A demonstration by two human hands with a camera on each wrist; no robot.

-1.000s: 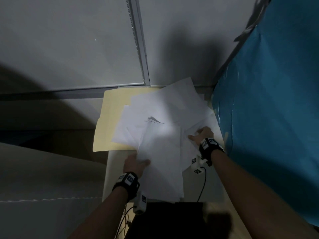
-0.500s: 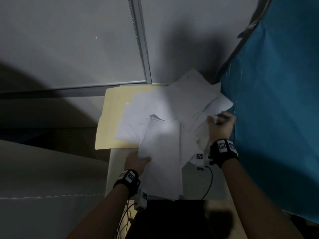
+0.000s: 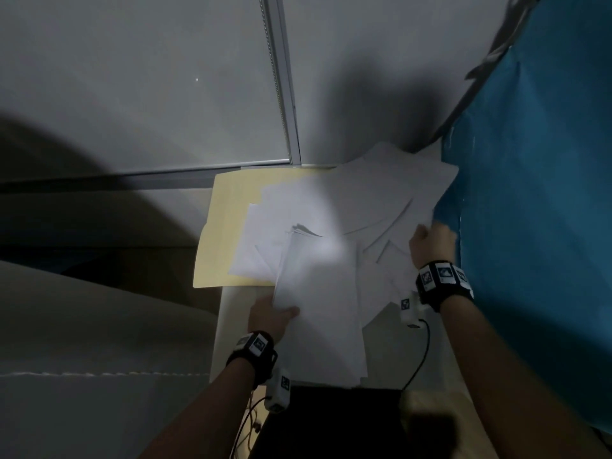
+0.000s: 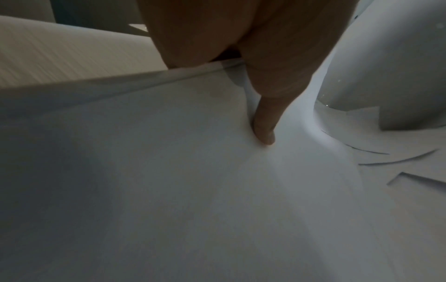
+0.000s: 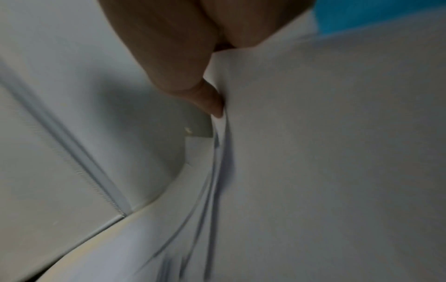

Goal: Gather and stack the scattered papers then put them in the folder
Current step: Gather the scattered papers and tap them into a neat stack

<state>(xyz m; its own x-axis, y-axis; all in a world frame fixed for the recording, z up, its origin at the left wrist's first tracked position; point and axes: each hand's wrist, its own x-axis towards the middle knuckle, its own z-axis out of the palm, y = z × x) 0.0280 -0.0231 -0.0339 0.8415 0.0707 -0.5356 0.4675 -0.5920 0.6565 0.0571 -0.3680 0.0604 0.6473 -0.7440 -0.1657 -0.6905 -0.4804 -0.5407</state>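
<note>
Several white papers [image 3: 357, 207] lie fanned over a small white table, partly covering a cream folder [image 3: 225, 207] at the back left. My left hand [image 3: 271, 314] grips the near left edge of a gathered stack of papers [image 3: 321, 293]; in the left wrist view its thumb [image 4: 264, 131] presses on top of the stack [image 4: 193, 190]. My right hand [image 3: 430, 241] pinches the right edges of several loose sheets [image 3: 414, 197] and lifts them beside the blue wall. The right wrist view shows the thumb [image 5: 210, 103] against those curved sheets [image 5: 337, 152].
A blue panel [image 3: 536, 193] stands close on the right. A grey wall with a metal strip [image 3: 281, 77] rises behind the table. A beige cushioned surface [image 3: 99, 326] lies to the left. A black object [image 3: 331, 422] and cables sit at the near table edge [image 3: 228, 326].
My right hand moved from the middle sheets to the right, beside the blue panel, took hold of loose sheets and raised them. My left hand kept its grip on the stack.
</note>
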